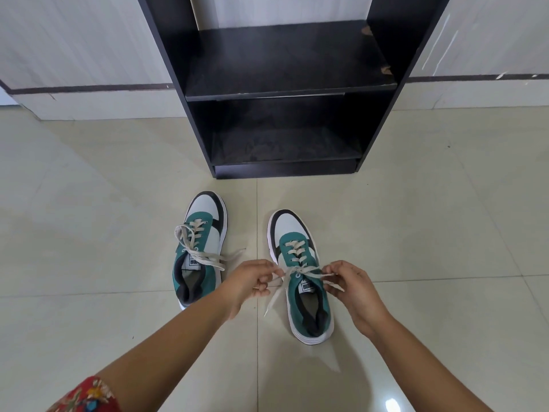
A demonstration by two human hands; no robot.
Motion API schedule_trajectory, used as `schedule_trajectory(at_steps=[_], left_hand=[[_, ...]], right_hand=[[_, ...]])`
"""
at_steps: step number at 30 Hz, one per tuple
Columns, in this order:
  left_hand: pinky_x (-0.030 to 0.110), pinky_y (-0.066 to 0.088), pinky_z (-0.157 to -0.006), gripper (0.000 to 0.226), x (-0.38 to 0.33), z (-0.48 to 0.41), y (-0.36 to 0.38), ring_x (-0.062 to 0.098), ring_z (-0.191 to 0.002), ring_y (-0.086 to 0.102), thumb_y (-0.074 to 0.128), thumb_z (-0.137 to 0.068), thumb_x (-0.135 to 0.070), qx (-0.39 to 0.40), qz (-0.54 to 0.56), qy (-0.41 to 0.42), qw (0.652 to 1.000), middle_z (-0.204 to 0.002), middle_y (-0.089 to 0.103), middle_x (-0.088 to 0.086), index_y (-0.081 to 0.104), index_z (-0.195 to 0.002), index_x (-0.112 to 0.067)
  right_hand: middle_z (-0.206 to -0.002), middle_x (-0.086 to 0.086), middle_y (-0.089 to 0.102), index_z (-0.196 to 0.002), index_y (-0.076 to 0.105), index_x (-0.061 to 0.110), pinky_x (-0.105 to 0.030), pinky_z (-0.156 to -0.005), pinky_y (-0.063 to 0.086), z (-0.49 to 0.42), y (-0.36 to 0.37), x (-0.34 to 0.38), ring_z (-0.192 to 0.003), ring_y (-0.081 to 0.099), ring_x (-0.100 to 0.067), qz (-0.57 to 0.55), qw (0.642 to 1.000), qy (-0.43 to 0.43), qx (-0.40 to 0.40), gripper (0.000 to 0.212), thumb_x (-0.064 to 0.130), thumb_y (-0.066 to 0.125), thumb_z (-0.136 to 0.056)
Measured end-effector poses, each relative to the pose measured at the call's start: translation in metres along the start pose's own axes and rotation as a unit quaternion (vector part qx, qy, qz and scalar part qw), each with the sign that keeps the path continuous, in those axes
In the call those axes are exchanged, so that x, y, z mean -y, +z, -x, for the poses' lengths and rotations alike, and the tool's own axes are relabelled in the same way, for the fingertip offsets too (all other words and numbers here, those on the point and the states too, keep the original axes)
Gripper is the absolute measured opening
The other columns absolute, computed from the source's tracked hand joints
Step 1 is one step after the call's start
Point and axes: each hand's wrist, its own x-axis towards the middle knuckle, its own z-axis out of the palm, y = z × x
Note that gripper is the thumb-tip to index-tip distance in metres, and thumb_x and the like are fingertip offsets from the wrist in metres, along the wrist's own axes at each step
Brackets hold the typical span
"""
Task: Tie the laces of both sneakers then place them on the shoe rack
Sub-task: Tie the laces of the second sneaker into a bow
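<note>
Two green, white and black sneakers stand on the tiled floor, toes pointing away from me. The left sneaker (198, 248) has a bow in its cream laces, with loops lying over its top and one end trailing right. At the right sneaker (300, 272), my left hand (252, 279) pinches the lace on its left side and my right hand (349, 285) pinches the lace (300, 270) on its right side, pulled across the tongue. A loose lace end (271, 301) hangs to the floor. The black shoe rack (285, 90) stands straight ahead.
The rack has two dark shelves, an upper one (285, 58) and a lower one (285, 144), both bare. It stands against a pale wall with a dark stripe (89, 89). Glossy beige floor tiles (89, 233) spread around the shoes.
</note>
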Motion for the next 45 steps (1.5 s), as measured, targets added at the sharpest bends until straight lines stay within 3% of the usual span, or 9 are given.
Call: schedule_trajectory(at_steps=[8, 11, 15, 18, 25, 28, 30, 39, 45], left_hand=[[0.027, 0.040, -0.061, 0.037, 0.004, 0.003, -0.001, 0.015, -0.061, 0.053, 0.038, -0.098, -0.031, 0.072, 0.213, 0.013, 0.974, -0.104, 0.071, -0.003, 0.045, -0.064, -0.019], [0.025, 0.036, -0.052, 0.040, -0.004, 0.004, 0.008, 0.012, -0.045, 0.041, 0.039, -0.097, -0.033, 0.055, 0.210, -0.002, 0.976, -0.062, 0.062, -0.002, 0.038, -0.060, -0.020], [0.030, 0.039, -0.059, 0.034, -0.003, -0.005, 0.011, 0.014, -0.055, 0.046, 0.039, -0.098, -0.031, -0.088, -0.161, 0.096, 0.978, -0.060, 0.046, 0.000, 0.053, -0.072, -0.015], [0.032, 0.045, -0.067, 0.037, 0.005, -0.008, 0.003, 0.017, -0.068, 0.052, 0.027, -0.100, -0.035, -0.104, -0.536, 0.253, 0.799, -0.074, 0.059, 0.001, 0.057, -0.095, -0.015], [0.030, 0.045, -0.063, 0.035, 0.016, -0.016, -0.004, 0.022, -0.069, 0.060, 0.025, -0.100, -0.037, -0.116, -0.603, 0.287, 0.735, -0.080, 0.066, 0.005, 0.052, -0.104, -0.016], [0.033, 0.043, -0.069, 0.034, 0.015, -0.013, -0.001, 0.022, -0.069, 0.052, 0.036, -0.099, -0.034, -0.076, -0.293, 0.144, 0.942, -0.072, 0.058, 0.004, 0.055, -0.081, -0.013], [0.033, 0.047, -0.071, 0.026, 0.014, -0.006, 0.001, 0.020, -0.071, 0.055, 0.048, -0.095, -0.028, -0.089, -0.044, 0.091, 0.991, -0.079, 0.061, 0.004, 0.057, -0.079, -0.010], [0.028, 0.046, -0.082, 0.054, 0.036, 0.008, 0.034, 0.015, -0.101, 0.058, 0.071, -0.080, -0.031, -0.081, -0.145, 0.090, 0.982, -0.121, 0.056, -0.003, 0.040, -0.125, -0.024], [0.040, 0.042, -0.103, 0.055, 0.042, 0.047, -0.021, 0.019, -0.123, 0.047, 0.069, -0.077, -0.035, -0.266, -0.458, 0.306, 0.791, -0.135, 0.048, -0.002, 0.044, -0.125, -0.025]], right_hand=[[-0.096, -0.002, 0.072, -0.058, 0.041, 0.016, -0.021, -0.045, 0.033, 0.003, 0.003, -0.011, -0.051, 0.047, -0.012, -0.231, 0.963, 0.100, 0.096, 0.018, 0.019, 0.046, -0.076], [-0.068, -0.001, 0.061, -0.060, 0.039, 0.018, -0.019, -0.040, 0.032, 0.001, 0.012, -0.007, -0.043, 0.043, -0.011, -0.255, 0.955, 0.108, 0.103, 0.017, 0.022, 0.047, -0.074], [-0.048, 0.005, 0.036, -0.060, 0.034, 0.019, -0.018, -0.032, 0.025, -0.007, 0.014, -0.009, -0.035, 0.033, -0.009, -0.281, 0.950, 0.126, 0.041, 0.020, 0.015, 0.039, -0.080], [-0.044, 0.006, 0.032, -0.057, 0.033, 0.019, -0.018, -0.029, 0.023, -0.012, 0.012, -0.012, -0.032, 0.029, -0.008, -0.315, 0.940, 0.134, 0.016, 0.020, 0.012, 0.039, -0.075], [-0.044, 0.005, 0.031, -0.058, 0.031, 0.018, -0.019, -0.027, 0.022, -0.014, 0.007, -0.021, -0.031, 0.027, -0.008, -0.353, 0.925, 0.140, 0.015, 0.018, 0.011, 0.041, -0.071], [-0.057, 0.002, 0.049, -0.066, 0.043, 0.015, -0.018, -0.032, 0.025, -0.005, 0.001, -0.008, -0.036, 0.032, -0.007, -0.200, 0.971, 0.125, 0.027, 0.022, 0.013, 0.040, -0.087], [-0.075, 0.002, 0.061, -0.076, 0.055, 0.015, -0.019, -0.043, 0.030, 0.002, -0.005, 0.001, -0.048, 0.043, -0.008, 0.053, 0.997, 0.063, 0.013, 0.018, 0.019, 0.048, -0.092], [-0.123, 0.002, 0.061, -0.130, 0.038, 0.026, -0.032, -0.085, 0.046, 0.010, 0.000, -0.007, -0.103, 0.063, -0.022, 0.466, 0.884, -0.012, 0.018, 0.063, 0.029, 0.069, -0.076], [-0.100, 0.009, 0.058, -0.099, 0.035, 0.030, -0.031, -0.064, 0.043, 0.042, 0.002, -0.011, -0.082, 0.062, -0.021, 0.530, 0.842, -0.095, 0.032, 0.050, 0.053, 0.069, -0.071]])
